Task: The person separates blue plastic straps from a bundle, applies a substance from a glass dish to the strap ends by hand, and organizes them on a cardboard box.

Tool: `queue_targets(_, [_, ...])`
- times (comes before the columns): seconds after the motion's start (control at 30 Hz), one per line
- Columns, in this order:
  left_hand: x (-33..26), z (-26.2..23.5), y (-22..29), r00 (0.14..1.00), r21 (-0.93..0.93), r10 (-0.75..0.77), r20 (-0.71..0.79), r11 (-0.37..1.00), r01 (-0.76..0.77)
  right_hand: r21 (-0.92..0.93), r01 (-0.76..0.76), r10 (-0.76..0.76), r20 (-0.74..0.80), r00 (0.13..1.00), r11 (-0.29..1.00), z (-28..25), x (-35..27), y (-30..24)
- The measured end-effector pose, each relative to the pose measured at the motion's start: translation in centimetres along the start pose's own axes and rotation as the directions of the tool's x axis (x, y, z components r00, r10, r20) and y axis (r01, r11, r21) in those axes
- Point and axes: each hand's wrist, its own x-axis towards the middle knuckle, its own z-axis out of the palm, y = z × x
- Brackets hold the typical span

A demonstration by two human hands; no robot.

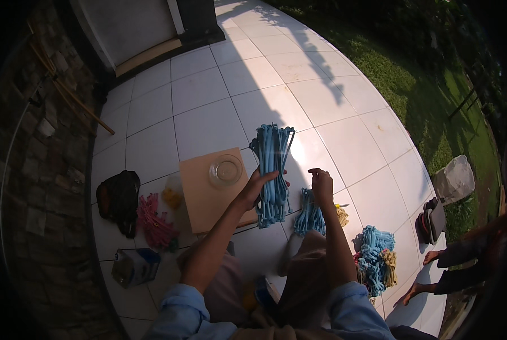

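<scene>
Outdoor porch or terrace of a home, used as a floor-level craft spot; paved with large glossy white floor tiles [208, 90] in sunlight; bounded on the left by a rough stone wall [38, 170] with wooden sticks [72, 93] leaning on it; closed off at the top by a house wall with a door [140, 28]; bordered on the right by a green lawn [412, 73]; littered with bundles of blue straps [273, 170], pink cords [154, 218] and a flat board [208, 192].
</scene>
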Motion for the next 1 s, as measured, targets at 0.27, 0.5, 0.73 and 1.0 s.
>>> queue_targets(0.27, [-0.4, -0.5, -0.4, 0.998, -0.074, 0.061, 0.032, 0.996, -0.058, 0.769, -0.122, -0.236, 0.337, 0.911, 0.627, -2.6, -5.9, -8.0])
queue_targets(0.5, [-1.6, 0.6, 0.4, 0.997, -0.061, -0.042, -0.068, 0.997, 0.038, 0.601, -0.079, -0.140, 0.308, 0.941, 0.795, -1.9, -5.5, -8.5])
queue_targets(0.73, [-3.1, 0.9, 3.7, 0.996, -0.247, -0.083, 0.039, 0.965, 0.090, 0.782, -0.107, -0.105, 0.216, 0.971, 0.614, -3.8, -5.0, -7.8])
queue_targets(1.0, [-2.1, -0.7, 2.9, 0.987, -0.039, 0.144, -0.067, 0.988, -0.147, 0.877, -0.151, -0.072, 0.205, 0.976, 0.456, -3.8, -5.1, -8.5])
